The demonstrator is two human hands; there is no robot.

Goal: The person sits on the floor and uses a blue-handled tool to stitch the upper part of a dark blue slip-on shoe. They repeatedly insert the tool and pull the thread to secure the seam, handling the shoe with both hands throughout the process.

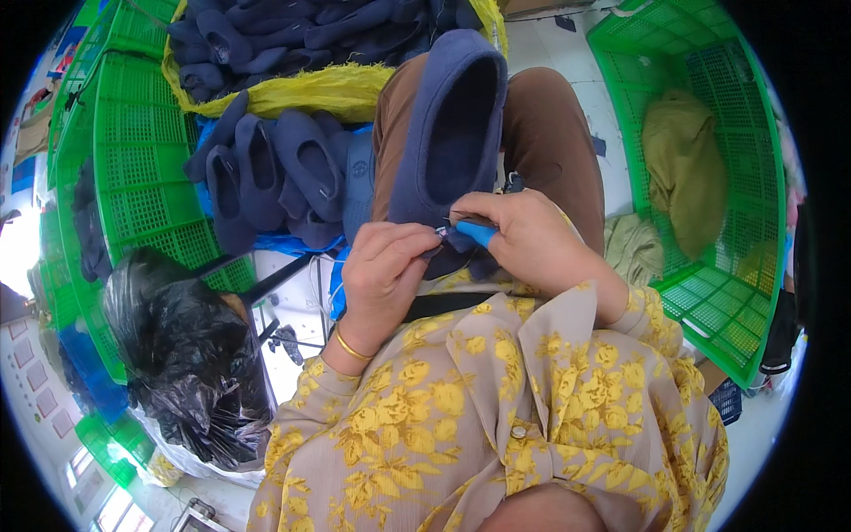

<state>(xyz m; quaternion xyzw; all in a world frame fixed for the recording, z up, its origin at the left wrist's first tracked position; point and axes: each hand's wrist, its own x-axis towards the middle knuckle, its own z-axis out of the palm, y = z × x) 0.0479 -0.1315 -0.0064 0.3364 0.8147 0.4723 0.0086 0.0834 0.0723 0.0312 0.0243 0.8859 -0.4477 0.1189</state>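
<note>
The work area is a room with a pale floor, visible between the containers. A tall green crate at right contains olive cloth; further green crates line the left side. A yellow sack beyond the knees is filled with dark-blue slippers. A black plastic bag at left partly obstructs the view of the crates. Loose slippers lie on blue sheeting, nearer than the sack. The navy slipper being worked is positioned over the lap, foot hole upward (its near end is covered by the hands). The left hand pinches a small dark piece; the right hand, close beside it, grips a slim dark item, too obscured to identify.
</note>
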